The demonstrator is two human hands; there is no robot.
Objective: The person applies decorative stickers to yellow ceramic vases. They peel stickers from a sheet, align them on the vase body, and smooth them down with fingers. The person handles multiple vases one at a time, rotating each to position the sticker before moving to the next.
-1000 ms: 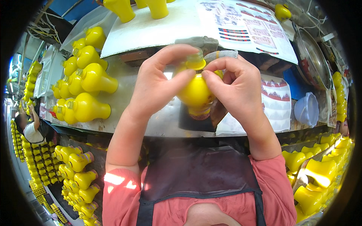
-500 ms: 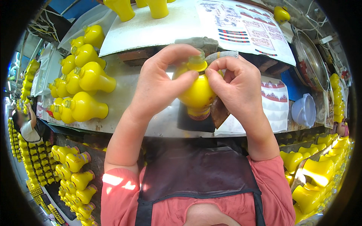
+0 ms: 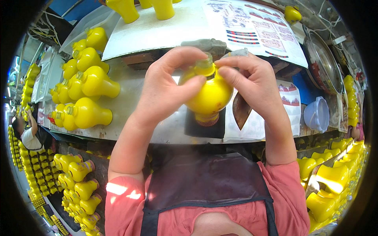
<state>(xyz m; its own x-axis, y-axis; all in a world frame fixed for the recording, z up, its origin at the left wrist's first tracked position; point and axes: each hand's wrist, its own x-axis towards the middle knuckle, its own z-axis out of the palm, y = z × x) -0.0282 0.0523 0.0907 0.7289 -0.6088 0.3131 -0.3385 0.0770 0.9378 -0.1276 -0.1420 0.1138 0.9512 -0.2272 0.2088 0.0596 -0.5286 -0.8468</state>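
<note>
A glossy yellow bottle (image 3: 210, 96) with a round body and a clear glass mouth leans toward me, its narrow foot over a black pad (image 3: 212, 131). My left hand (image 3: 167, 84) is closed around its neck and shoulder, thumb pressed on the front. My right hand (image 3: 254, 78) is closed with its thumb beside the bottle's shoulder. Under that palm hangs a brown, pointed, blade-like tool (image 3: 241, 110); a grey wrapped end (image 3: 239, 52) shows above the fingers. It looks like one tool, its middle hidden by the hand. A short dark strip (image 3: 211, 76) lies on the bottle's neck.
Several yellow bottles (image 3: 92, 114) lie on the metal table at left. Printed pattern sheets (image 3: 256, 31) rest on a raised white board, with a grey cloth (image 3: 204, 46) by its edge. A pale bucket (image 3: 316, 114) stands right. Bottle racks (image 3: 80, 188) flank me; a person (image 3: 29, 133) is far left.
My right thumb and fingers have drawn slightly back from the bottle's neck. The brown blade-like tool has swung right, away from the bottle. My left hand keeps its hold.
</note>
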